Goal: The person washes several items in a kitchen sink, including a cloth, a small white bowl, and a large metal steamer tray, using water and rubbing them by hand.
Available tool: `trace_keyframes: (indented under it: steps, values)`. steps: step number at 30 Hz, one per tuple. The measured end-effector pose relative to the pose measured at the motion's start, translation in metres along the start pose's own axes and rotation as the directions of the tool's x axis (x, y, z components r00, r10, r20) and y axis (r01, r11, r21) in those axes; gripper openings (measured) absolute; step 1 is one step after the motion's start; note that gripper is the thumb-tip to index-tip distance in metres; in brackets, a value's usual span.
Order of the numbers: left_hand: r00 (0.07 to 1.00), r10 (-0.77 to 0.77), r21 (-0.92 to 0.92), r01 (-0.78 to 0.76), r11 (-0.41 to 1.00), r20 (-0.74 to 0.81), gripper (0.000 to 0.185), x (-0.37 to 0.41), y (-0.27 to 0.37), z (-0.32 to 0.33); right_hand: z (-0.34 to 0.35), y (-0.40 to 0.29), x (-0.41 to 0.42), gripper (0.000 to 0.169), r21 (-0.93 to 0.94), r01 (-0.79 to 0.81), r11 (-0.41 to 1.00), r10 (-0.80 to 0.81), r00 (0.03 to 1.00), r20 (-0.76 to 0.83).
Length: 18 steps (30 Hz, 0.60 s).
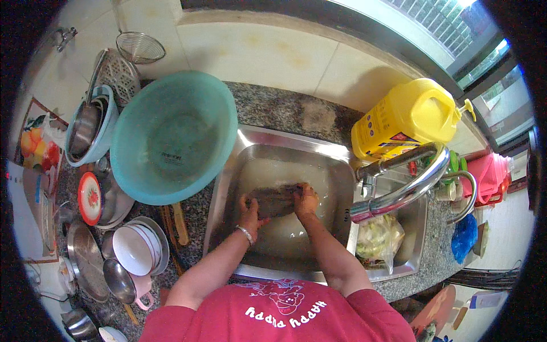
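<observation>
A dark brown, roughly oblong thing [274, 201] lies between my two hands over the left sink basin [290, 140]; its material is too blurred to tell. Its left end is held by my left hand [250, 215], which has a silvery bracelet at the wrist. At the opposite end, my right hand [306, 200] grips it with bent fingers. Cloudy water [295, 169] fills the basin around and below it, and some fingertips are hidden.
A large teal plastic basin [179, 141] stands left of the sink. Behind the chrome faucet [404, 194] is a yellow pump jug [401, 122]. The right basin holds a plastic bag of greenish vegetables [379, 237]. Stacked white bowls [134, 250] and a pink-handled mug [139, 287] crowd the left counter.
</observation>
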<state>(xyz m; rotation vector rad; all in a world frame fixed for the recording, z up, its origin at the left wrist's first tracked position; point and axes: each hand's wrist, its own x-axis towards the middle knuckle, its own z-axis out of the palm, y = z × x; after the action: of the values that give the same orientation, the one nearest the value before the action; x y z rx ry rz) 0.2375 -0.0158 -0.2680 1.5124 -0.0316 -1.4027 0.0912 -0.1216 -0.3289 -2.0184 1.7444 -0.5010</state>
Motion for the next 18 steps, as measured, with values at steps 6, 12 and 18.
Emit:
trace_keyframes:
  steps: [6,12,18]
  values:
    - [0.940,-0.310,-0.059,0.321,0.945,0.144,0.071,0.028,-0.029,-0.026,-0.002,-0.063,-0.052,0.031,0.749,-0.285,0.598,-0.140,0.884,0.447]
    - [0.957,-0.136,-0.131,0.173,0.976,0.255,0.071,0.075,-0.039,-0.072,-0.056,-0.133,-0.089,0.024,0.612,-0.283,0.739,-0.264,0.714,0.648]
    - [0.945,-0.304,-0.179,0.321,0.930,0.119,0.045,-0.015,0.017,0.005,-0.019,-0.103,-0.064,0.030,0.340,0.087,0.936,-0.202,0.926,0.319]
